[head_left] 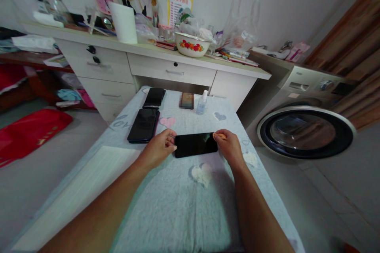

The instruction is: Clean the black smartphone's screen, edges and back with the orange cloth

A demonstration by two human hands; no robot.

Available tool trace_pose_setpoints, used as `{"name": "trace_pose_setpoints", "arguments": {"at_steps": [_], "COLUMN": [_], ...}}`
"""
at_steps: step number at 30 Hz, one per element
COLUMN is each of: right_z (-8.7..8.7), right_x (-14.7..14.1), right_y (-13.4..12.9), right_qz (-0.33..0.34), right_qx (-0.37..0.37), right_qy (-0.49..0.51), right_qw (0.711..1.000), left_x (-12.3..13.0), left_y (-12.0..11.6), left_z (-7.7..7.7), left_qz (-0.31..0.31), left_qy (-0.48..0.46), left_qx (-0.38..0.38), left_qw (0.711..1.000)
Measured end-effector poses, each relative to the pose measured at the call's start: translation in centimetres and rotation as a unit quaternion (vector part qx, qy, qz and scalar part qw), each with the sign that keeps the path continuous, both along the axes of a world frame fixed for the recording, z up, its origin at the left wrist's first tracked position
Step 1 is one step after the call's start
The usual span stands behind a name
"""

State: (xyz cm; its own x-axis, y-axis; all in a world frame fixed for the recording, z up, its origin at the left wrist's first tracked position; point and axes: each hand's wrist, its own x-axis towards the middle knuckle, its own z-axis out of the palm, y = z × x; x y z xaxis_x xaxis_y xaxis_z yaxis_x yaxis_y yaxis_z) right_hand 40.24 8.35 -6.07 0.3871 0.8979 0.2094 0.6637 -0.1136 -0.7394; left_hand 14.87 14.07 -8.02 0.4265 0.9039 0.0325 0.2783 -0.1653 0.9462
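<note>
A smartphone [196, 145] with a dark screen lies sideways between my hands, over the cloth-covered table. My left hand [158, 147] grips its left end, thumb and fingers closed at the edge. At the opposite end my right hand [230, 145] pinches the upper right corner; a small orange-tan patch shows by its fingers, too unclear to name. Left of the phone, a larger stack of dark phones or tablets [143, 125] lies close to my left hand. Behind it rests another dark phone stack [154, 97]. A clear spray bottle [202, 103] with a white cap stands upright beyond the phone.
Beside the bottle lies a small blurred card-like object [186, 100]. A white desk [172, 67] borders the table's far end, carrying a flowered enamel bowl [191, 45] and a paper roll [124, 23]. A washing machine [305, 126] stands at right, a red bag [32, 132] at left.
</note>
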Motion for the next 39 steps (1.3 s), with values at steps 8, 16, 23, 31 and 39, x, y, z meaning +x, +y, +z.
{"name": "trace_pose_setpoints", "arguments": {"at_steps": [8, 16, 23, 31, 39], "right_z": [0.5, 1.0, 1.7, 1.6, 2.0], "right_x": [-0.2, -0.3, -1.2, -3.0, -3.9], "right_y": [-0.2, -0.5, -0.8, -1.0, -1.4], "right_qz": [0.003, -0.019, -0.033, 0.016, 0.057], "right_qx": [0.065, 0.082, 0.137, 0.128, 0.13], "right_qy": [0.07, 0.052, -0.101, -0.147, -0.162], "right_qw": [0.995, 0.995, 0.985, 0.981, 0.977], "left_x": [0.1, 0.1, 0.0, 0.0, -0.1], "left_y": [0.2, -0.2, -0.4, -0.7, -0.8], "left_z": [0.1, 1.0, 1.4, 2.3, 2.3], "left_qz": [0.047, 0.041, 0.023, 0.007, -0.01], "left_qy": [-0.046, -0.04, -0.024, -0.014, 0.001], "left_qx": [0.057, 0.066, 0.071, 0.056, 0.052], "left_qw": [0.996, 0.996, 0.997, 0.998, 0.999]}}
